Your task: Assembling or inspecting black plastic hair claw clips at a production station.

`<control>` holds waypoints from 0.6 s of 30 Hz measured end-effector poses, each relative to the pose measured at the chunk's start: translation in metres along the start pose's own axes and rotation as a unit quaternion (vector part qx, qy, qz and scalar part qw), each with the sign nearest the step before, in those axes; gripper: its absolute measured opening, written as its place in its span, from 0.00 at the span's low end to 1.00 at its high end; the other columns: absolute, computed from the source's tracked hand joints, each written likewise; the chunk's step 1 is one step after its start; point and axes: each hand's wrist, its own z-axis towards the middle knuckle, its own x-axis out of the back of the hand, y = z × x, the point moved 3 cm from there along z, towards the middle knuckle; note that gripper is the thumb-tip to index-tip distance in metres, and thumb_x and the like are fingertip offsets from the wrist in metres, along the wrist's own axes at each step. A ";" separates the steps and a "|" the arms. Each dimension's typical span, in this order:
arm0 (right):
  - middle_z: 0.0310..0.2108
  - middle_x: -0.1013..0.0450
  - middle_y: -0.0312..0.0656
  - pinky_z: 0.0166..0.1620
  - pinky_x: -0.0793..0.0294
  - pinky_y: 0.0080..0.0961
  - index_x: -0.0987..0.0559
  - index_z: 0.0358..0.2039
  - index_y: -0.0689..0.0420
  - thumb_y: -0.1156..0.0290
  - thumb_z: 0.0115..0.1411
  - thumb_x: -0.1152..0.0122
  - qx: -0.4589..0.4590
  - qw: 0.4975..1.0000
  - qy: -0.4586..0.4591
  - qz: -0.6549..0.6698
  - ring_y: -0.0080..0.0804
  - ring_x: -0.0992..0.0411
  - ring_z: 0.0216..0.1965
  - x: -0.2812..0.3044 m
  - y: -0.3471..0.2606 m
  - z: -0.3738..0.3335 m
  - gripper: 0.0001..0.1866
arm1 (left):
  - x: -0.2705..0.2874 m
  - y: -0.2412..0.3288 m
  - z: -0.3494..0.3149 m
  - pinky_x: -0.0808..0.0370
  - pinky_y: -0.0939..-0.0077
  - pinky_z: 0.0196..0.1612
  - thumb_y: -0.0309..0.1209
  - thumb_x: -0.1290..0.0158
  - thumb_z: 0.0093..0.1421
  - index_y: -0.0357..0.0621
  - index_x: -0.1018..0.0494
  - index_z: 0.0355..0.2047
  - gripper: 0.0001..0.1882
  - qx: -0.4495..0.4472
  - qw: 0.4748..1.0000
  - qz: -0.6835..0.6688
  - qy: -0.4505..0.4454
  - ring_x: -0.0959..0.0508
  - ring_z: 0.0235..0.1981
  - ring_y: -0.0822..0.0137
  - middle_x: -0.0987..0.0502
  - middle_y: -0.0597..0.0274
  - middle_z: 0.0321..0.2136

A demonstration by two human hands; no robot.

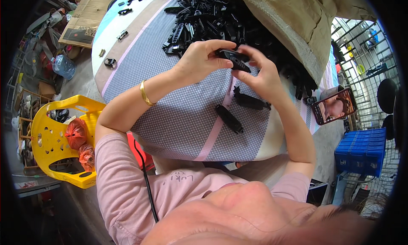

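Both my hands are raised over the cloth-covered table (170, 105), at the near edge of a heap of black plastic parts (208, 26). Between them is a glossy black plastic piece (236, 62), long and slotted. My left hand (203, 61) pinches one end, thumb along its side. From the other side, the thumb and fingers of my right hand (264, 75) close on it. Whether it is one part or two fitted together, I cannot tell. Nearer to me, two elongated black pieces, one slanting (229, 119) and one more sideways (250, 101), lie on the cloth.
A brown sack (293, 28) overhangs the heap. Beside the table's right edge is a lit phone (335, 106). Small loose parts (110, 63) lie at the left. A yellow plastic chair (42, 122) holds red bags (76, 133); a blue crate (359, 151) stands right.
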 end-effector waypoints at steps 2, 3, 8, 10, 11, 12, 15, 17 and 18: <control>0.37 0.25 0.41 0.45 0.30 0.23 0.27 0.46 0.61 0.70 0.45 0.32 -0.016 0.998 -0.060 0.007 0.29 0.28 0.42 0.000 0.008 0.000 0.26 | -0.002 0.000 0.001 0.24 0.84 0.36 0.23 0.43 0.52 0.37 0.28 0.45 0.18 -0.011 0.999 0.048 -0.005 0.22 0.34 0.73 0.23 0.58 0.34; 0.37 0.25 0.41 0.44 0.30 0.23 0.26 0.45 0.61 0.70 0.45 0.32 -0.009 0.998 -0.053 -0.024 0.29 0.27 0.41 0.000 0.009 -0.001 0.25 | -0.004 -0.001 0.000 0.24 0.83 0.36 0.21 0.44 0.52 0.37 0.28 0.45 0.18 -0.023 0.998 0.052 -0.007 0.22 0.34 0.73 0.22 0.58 0.33; 0.36 0.24 0.42 0.42 0.29 0.22 0.24 0.42 0.63 0.72 0.46 0.33 0.018 0.997 -0.035 -0.073 0.26 0.26 0.38 0.006 -0.001 -0.005 0.21 | -0.005 0.003 -0.004 0.23 0.83 0.36 0.20 0.44 0.52 0.38 0.28 0.45 0.18 -0.057 0.998 0.040 -0.004 0.21 0.34 0.72 0.22 0.59 0.32; 0.35 0.24 0.42 0.39 0.29 0.20 0.24 0.41 0.64 0.73 0.47 0.34 -0.034 0.997 -0.054 -0.041 0.23 0.27 0.36 0.004 0.005 -0.006 0.19 | -0.007 0.001 -0.005 0.24 0.84 0.35 0.21 0.43 0.52 0.37 0.28 0.45 0.18 -0.045 0.999 0.024 -0.010 0.22 0.33 0.73 0.22 0.59 0.31; 0.35 0.24 0.42 0.39 0.29 0.20 0.24 0.41 0.64 0.73 0.47 0.34 -0.033 0.997 -0.053 -0.042 0.23 0.27 0.36 0.006 0.004 -0.006 0.19 | -0.008 0.000 -0.006 0.24 0.85 0.35 0.22 0.43 0.51 0.36 0.28 0.44 0.18 -0.033 0.999 0.009 -0.017 0.22 0.32 0.74 0.22 0.59 0.31; 0.33 0.24 0.42 0.37 0.29 0.19 0.24 0.40 0.64 0.73 0.48 0.35 -0.037 0.995 -0.095 -0.025 0.21 0.27 0.34 0.008 0.002 -0.007 0.17 | -0.010 0.000 -0.008 0.24 0.85 0.35 0.22 0.43 0.51 0.36 0.28 0.44 0.18 -0.034 0.999 0.009 -0.016 0.22 0.32 0.74 0.22 0.59 0.31; 0.30 0.24 0.43 0.32 0.30 0.18 0.22 0.37 0.63 0.68 0.48 0.35 -0.057 0.985 -0.162 0.021 0.21 0.28 0.28 0.025 0.007 -0.001 0.17 | -0.018 -0.003 -0.016 0.26 0.90 0.34 0.25 0.41 0.51 0.32 0.29 0.43 0.19 0.038 0.989 -0.138 -0.046 0.24 0.30 0.77 0.24 0.59 0.33; 0.29 0.24 0.42 0.31 0.30 0.17 0.22 0.37 0.63 0.65 0.48 0.35 -0.093 0.980 -0.173 -0.026 0.21 0.29 0.27 0.049 0.013 0.000 0.17 | -0.028 0.001 -0.019 0.26 0.81 0.41 0.27 0.41 0.51 0.37 0.28 0.44 0.19 0.019 0.987 -0.059 -0.145 0.25 0.36 0.73 0.25 0.61 0.35; 0.29 0.25 0.40 0.33 0.30 0.17 0.23 0.38 0.64 0.67 0.50 0.36 -0.104 0.977 -0.162 -0.095 0.19 0.29 0.28 0.061 0.014 0.002 0.17 | -0.032 -0.001 -0.023 0.27 0.77 0.44 0.28 0.40 0.50 0.39 0.28 0.44 0.19 -0.013 0.981 -0.015 -0.195 0.25 0.39 0.70 0.25 0.61 0.36</control>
